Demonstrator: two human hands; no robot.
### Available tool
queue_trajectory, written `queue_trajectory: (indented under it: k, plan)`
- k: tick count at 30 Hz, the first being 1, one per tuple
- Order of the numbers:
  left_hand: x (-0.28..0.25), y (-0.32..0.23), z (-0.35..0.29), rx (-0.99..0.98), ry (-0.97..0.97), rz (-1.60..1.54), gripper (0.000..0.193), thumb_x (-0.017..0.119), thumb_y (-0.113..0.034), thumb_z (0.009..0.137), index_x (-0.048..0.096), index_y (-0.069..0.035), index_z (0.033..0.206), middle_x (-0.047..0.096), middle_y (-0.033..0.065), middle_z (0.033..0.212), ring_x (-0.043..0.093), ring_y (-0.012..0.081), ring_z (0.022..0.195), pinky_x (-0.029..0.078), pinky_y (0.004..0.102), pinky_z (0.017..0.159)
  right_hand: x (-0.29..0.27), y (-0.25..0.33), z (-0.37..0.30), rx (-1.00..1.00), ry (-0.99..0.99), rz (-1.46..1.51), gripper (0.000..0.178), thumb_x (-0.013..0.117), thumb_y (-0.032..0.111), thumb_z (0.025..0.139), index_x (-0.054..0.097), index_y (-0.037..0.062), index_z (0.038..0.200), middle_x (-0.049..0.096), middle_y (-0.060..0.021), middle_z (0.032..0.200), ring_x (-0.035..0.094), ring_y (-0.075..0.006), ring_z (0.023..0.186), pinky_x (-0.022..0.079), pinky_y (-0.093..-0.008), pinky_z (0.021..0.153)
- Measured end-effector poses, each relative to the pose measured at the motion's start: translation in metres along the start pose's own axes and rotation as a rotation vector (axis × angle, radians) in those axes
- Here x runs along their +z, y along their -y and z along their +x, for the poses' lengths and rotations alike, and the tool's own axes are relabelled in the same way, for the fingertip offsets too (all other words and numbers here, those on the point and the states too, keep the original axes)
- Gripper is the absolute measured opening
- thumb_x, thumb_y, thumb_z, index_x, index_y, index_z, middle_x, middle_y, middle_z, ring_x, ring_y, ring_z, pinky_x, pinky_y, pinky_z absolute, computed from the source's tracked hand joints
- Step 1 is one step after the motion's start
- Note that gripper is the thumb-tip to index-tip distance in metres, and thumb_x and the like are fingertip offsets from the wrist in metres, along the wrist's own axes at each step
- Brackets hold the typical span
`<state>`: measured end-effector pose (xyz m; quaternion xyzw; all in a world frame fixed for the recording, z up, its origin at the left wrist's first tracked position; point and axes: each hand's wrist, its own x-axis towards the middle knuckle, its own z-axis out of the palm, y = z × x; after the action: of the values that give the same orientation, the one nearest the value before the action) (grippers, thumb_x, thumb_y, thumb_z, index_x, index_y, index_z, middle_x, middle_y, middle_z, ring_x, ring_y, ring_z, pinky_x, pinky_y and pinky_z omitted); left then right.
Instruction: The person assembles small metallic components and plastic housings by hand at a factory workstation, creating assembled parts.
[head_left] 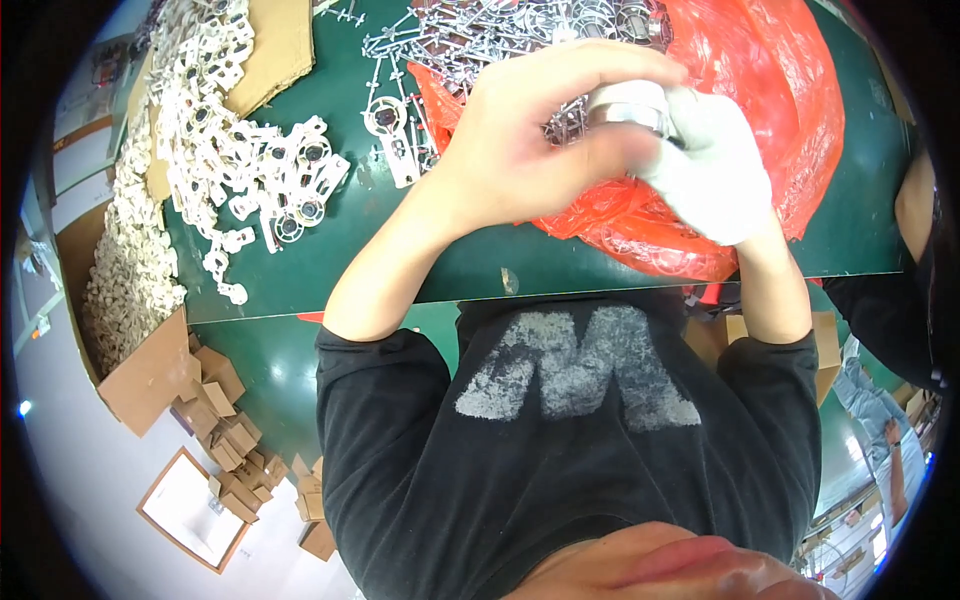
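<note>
A round silvery piece [628, 104] is grasped between the fingers of the bare left hand [515, 140] and the white-gloved right hand [718, 165], above red plastic sheeting [790, 90]. Beyond, grey openwork parts [470, 40] are heaped on the green table [430, 275], with white parts [230, 150] spread at the left.

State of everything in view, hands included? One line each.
Shiny silver round part: held up at the hands.
Bare left hand: curled around the part.
White-gloved right hand: against the part's right side, grip partly hidden.
Thin red plastic bag: crumpled, spread out.
Silver-grey slender parts: heaped, tangled.
White parts with dark round centres: loosely piled.
Brown cardboard sheet: partly covered.
Brown cardboard boxes: jumbled together.
</note>
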<state>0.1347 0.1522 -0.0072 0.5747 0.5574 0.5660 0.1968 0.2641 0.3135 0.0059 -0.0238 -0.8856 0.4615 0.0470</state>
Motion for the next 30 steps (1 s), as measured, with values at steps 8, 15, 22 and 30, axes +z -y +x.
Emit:
queue_trajectory:
  k: [8, 15, 22, 30]
  plan:
    - [-0.006, 0.016, 0.009, 0.112, -0.104, 0.009, 0.025, 0.073, -0.016, 0.094, 0.073, 0.002, 0.111, 0.071, 0.0139, 0.112, 0.069, 0.0237, 0.101, 0.054, 0.0349, 0.092, 0.01, -0.005, 0.001, -0.009, -0.086, -0.142, 0.033, 0.074, 0.033, 0.09, 0.073, 0.0088, 0.112, 0.072, -0.0121, 0.087, 0.071, -0.0272, 0.078, 0.056, -0.037, 0.072]
    - [-0.145, 0.046, 0.007, -0.513, -0.461, -0.211, 0.03, 0.055, -0.026, 0.107, 0.068, -0.003, 0.121, 0.07, 0.0017, 0.098, 0.064, 0.0107, 0.085, 0.052, 0.0277, 0.076, 0.016, 0.002, 0.006, 0.113, -0.233, 0.068, 0.039, 0.069, 0.026, 0.095, 0.066, 0.0078, 0.13, 0.073, -0.0047, 0.092, 0.067, -0.0101, 0.07, 0.055, -0.0261, 0.072]
    - [-0.151, 0.029, 0.008, -0.743, -0.499, 0.385, 0.033, 0.064, -0.018, 0.1, 0.062, 0.003, 0.125, 0.071, 0.0095, 0.104, 0.071, 0.0161, 0.086, 0.056, 0.0288, 0.072, 0.013, 0.0, 0.004, 0.134, -0.145, -0.011, 0.036, 0.067, 0.023, 0.096, 0.067, 0.0056, 0.128, 0.072, -0.0069, 0.09, 0.067, -0.0105, 0.07, 0.055, -0.0262, 0.072]
    - [-0.095, -0.02, -0.073, -0.973, 0.048, 1.025, 0.033, 0.076, -0.031, 0.086, 0.073, -0.011, 0.111, 0.067, 0.0086, 0.077, 0.067, 0.0231, 0.07, 0.052, 0.0368, 0.067, 0.015, 0.0, 0.006, 0.112, -0.132, -0.045, 0.032, 0.067, 0.023, 0.095, 0.069, 0.008, 0.123, 0.072, -0.0084, 0.091, 0.07, -0.0161, 0.078, 0.055, -0.0282, 0.078]
